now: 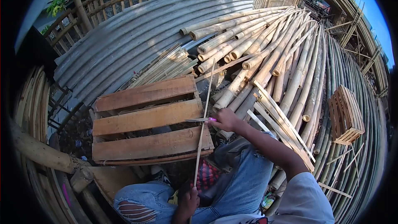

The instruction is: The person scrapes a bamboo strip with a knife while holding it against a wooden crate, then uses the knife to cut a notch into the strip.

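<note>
My right hand (226, 120) is closed around the pink handle of a knife (195, 120), whose blade points left and crosses a long thin bamboo strip (200, 149). Low in the view, my left hand (189, 202) grips the strip's near end beside my knee. From there the strip runs up past the right edge of a slatted wooden crate (149, 118), toward the bamboo pile. A red and dark checked cloth (207, 176) shows between my legs, behind the strip.
Large bamboo poles (265, 54) lie piled ahead, with split bamboo pieces (166, 66) beyond the crate. Pale slats (286, 126) lean by my right arm. A second wooden crate (346, 116) rests on thinner green poles (369, 149). Corrugated metal sheeting (153, 20) borders the left.
</note>
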{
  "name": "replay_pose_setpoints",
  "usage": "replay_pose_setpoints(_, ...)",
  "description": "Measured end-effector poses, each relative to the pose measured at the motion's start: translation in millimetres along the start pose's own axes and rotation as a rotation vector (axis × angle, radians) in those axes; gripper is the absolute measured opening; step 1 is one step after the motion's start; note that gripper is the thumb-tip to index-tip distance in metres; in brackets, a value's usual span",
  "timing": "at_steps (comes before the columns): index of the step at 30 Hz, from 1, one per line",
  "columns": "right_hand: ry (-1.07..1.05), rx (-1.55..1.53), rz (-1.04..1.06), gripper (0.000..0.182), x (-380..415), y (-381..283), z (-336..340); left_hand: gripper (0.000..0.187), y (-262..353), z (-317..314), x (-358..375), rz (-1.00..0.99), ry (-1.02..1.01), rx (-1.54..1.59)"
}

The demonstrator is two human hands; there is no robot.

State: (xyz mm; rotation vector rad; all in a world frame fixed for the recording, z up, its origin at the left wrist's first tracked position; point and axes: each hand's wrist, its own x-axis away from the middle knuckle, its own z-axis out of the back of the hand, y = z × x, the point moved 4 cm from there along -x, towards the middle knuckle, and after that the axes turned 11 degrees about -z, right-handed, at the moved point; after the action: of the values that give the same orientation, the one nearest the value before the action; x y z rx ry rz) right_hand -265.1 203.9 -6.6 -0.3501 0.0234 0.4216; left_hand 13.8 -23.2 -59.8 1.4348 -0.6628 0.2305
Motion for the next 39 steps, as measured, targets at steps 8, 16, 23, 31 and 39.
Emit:
replay_pose_setpoints(8, 0.151, -0.016, -0.296, 0.059, -39, 35, 7, 0.031, -47, -1, 17, -0.582, 0.138, -0.234)
replay_pose_setpoints(16, 0.218, 0.172, -0.333, 0.060, -40, 79, 24, 0.027, -14, 4, 23, -0.357, 0.025, -0.456)
replay_pose_setpoints(23, 0.175, 0.164, 0.072, 0.058, -13, 1, 2, 0.028, -45, 0, 6, -0.551, 0.067, -0.917)
replay_pose_setpoints(31, 0.196, 0.114, -0.284, 0.061, -34, 32, 20, 0.044, -32, 4, 8, -0.038, -0.008, -0.225)
replay_pose_setpoints(39, 0.238, 0.149, -0.387, 0.061, -36, 66, 18, 0.037, -38, 16, 13, -0.408, 0.054, -0.677)
